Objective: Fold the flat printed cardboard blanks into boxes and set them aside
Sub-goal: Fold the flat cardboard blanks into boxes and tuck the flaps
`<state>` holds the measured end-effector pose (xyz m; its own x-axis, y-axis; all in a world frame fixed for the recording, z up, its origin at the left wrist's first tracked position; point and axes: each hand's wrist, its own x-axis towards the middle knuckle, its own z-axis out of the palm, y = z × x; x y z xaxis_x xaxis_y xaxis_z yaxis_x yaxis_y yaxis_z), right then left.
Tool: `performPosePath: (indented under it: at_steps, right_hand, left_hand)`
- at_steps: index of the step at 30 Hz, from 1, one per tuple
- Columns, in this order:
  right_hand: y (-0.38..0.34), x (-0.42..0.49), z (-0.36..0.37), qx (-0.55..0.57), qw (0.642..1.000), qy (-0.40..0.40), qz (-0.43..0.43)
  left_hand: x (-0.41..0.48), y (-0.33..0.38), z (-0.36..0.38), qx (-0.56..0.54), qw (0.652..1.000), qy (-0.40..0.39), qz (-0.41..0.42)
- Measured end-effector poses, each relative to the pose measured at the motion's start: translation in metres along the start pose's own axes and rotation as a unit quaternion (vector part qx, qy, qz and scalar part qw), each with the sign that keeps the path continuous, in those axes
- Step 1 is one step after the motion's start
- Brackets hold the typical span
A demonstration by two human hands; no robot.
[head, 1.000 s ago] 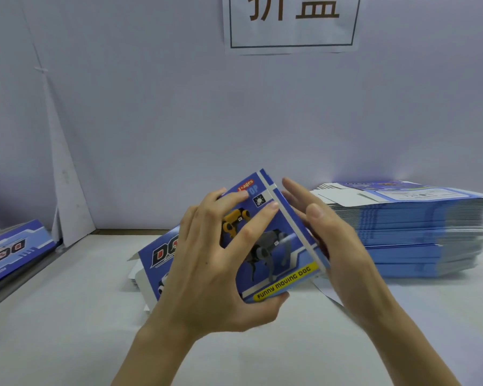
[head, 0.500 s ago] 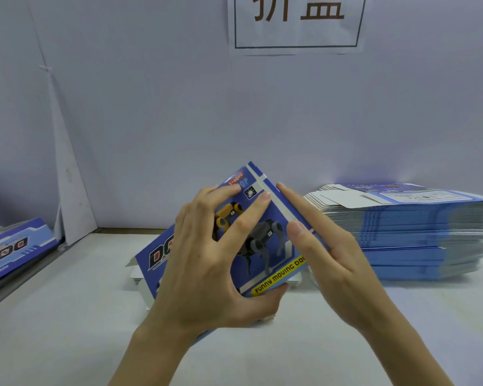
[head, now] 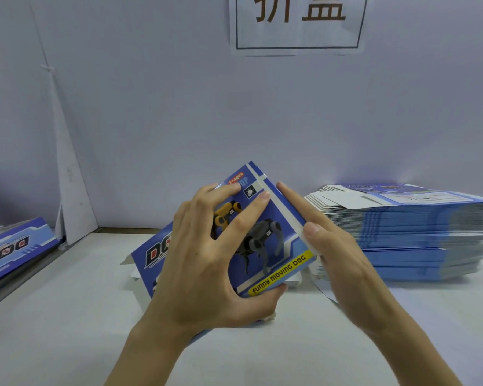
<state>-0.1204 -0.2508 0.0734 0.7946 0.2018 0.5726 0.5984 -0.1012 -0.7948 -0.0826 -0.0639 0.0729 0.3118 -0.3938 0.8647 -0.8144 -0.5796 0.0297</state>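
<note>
Looking around the stack of flat blanks (head: pixel 418 235), what else is there?

Far left of the stack, a finished box (head: pixel 14 246) lies at the edge of the desk (head: pixel 67 316). Up and left of the stack, a paper sign (head: pixel 297 23) hangs on the wall. Both hands cover much of the half-folded box (head: pixel 265 238).

How does that one look?

Blue and tilted, just left of the stack, with a yellow and a grey robot dog above "FUNNY MOVING DOG". The left hand (head: pixel 204 271) grips it, fingers spread on the face and thumb under the lower edge. The right hand (head: pixel 338 246) presses straight fingers along the side panel.

Any change?

Little. A second ago the right hand stood more edge-on; the left hand's hold is unchanged.
</note>
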Motion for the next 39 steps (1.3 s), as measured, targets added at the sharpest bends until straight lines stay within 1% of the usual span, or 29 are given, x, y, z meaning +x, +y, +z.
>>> performPosePath:
  at_steps: [9,17,20,25,29,34,37,39]
  right_hand:
    - [0.004,0.001,-0.002,-0.073,0.997,-0.01,0.006]
    - [-0.002,0.002,0.006,-0.042,0.999,0.007,-0.002]
    - [-0.002,0.002,0.009,-0.081,0.997,0.015,-0.001]
    - [-0.003,0.0,0.003,-0.125,0.992,-0.002,-0.01]
    - [-0.003,0.0,0.001,-0.152,0.988,0.014,-0.023]
    - [-0.005,-0.001,0.0,-0.131,0.991,0.021,-0.009]
    - [-0.006,-0.004,0.006,-0.156,0.987,0.028,-0.023]
    - [-0.005,-0.005,0.01,-0.166,0.986,0.019,-0.007]
  left_hand:
    - [-0.001,-0.002,0.0,-0.007,1.0,-0.015,-0.003]
    - [0.002,0.003,0.0,-0.008,1.0,0.0,-0.008]
    - [0.002,0.003,0.0,-0.01,1.0,0.004,-0.01]
    - [-0.002,0.007,0.005,-0.032,0.999,0.023,-0.007]
    - [-0.003,0.01,0.009,-0.034,0.999,0.023,-0.01]
    - [-0.004,0.012,0.012,-0.062,0.998,0.028,-0.02]
    - [-0.003,0.006,0.012,-0.072,0.997,0.017,0.002]
    - [-0.004,0.0,0.009,-0.051,0.998,-0.004,0.033]
